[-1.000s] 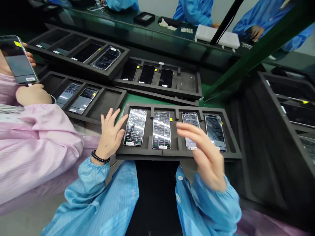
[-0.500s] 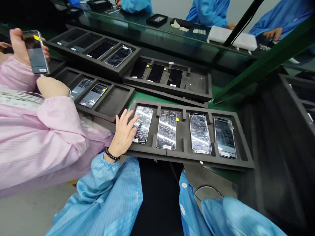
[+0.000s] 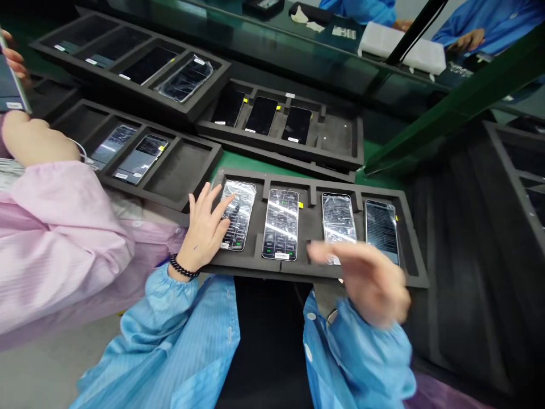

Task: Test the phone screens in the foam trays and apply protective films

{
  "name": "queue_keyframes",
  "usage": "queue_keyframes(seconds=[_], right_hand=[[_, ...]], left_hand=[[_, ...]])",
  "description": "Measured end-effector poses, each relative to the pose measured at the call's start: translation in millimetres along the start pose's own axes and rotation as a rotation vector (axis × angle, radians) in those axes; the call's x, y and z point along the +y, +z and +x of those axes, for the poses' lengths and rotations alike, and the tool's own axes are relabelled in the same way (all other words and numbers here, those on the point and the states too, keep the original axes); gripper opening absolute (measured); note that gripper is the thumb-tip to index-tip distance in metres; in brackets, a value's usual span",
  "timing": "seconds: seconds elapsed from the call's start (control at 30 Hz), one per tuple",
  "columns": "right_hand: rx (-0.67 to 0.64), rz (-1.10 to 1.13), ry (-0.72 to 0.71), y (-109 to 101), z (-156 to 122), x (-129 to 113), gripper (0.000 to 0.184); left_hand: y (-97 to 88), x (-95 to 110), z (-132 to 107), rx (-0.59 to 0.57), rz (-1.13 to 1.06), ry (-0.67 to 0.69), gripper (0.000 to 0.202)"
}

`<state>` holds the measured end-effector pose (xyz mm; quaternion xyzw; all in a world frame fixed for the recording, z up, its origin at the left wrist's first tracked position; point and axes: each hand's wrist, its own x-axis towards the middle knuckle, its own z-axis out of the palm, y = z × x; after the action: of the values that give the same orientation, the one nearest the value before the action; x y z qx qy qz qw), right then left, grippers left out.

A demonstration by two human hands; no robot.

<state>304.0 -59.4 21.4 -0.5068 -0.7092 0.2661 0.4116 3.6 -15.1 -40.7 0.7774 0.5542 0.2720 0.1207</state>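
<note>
My left hand [image 3: 205, 232] is open, its spread fingers over the leftmost smartphone [image 3: 239, 218]. Whether the fingertips touch its lit screen I cannot tell. This phone lies in a black foam tray [image 3: 251, 268] beside a second phone [image 3: 281, 224] with a bright grid on its screen, a third phone [image 3: 339, 216] under wrinkled film and a fourth phone [image 3: 382, 224] showing lines of text. Smeared by motion, my right hand [image 3: 372, 278] hovers at the tray's near edge, in front of the third and fourth phones. One finger points left; the others look curled.
More foam trays with phones stand behind: a stacked one [image 3: 128, 79], a middle one [image 3: 336, 156] and a left one [image 3: 183, 170]. At left a co-worker in a pink sleeve [image 3: 76, 238] holds a phone. A green post [image 3: 443, 108] slants at right.
My right hand has come into view from below, over the tray's right half. My left hand stays by the leftmost phone. The view has shifted, moving the co-worker's held phone toward the left edge.
</note>
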Motion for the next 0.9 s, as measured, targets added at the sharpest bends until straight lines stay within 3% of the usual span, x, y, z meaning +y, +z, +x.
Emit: queue_keyframes(seconds=[0.2, 0.3, 0.43, 0.7, 0.9], right_hand=[[-0.094, -0.575, -0.069, 40.9, 34.6, 25.4, 0.041], [-0.173, -0.669, -0.085, 45.9, 36.4, 29.2, 0.040], [-0.248, -0.697, -0.050, 44.2, 34.7, 29.4, 0.040], [-0.203, -0.547, 0.003, 43.3, 34.6, 32.5, 0.044], [-0.125, -0.462, 0.029, 40.7, 30.7, 34.8, 0.042]], left_hand=[[-1.8, 3.6, 0.4, -0.048, 0.021, -0.003, 0.049], [-3.1, 5.0, 0.9, -0.067, 0.016, 0.001, 0.051], [-4.0, 7.0, 1.2, -0.083, 0.030, -0.027, 0.051], [-0.5, 10.1, 5.0, -0.163, 0.181, -0.094, 0.052], [-1.6, 9.8, 4.0, -0.068, 0.093, -0.167, 0.059]])
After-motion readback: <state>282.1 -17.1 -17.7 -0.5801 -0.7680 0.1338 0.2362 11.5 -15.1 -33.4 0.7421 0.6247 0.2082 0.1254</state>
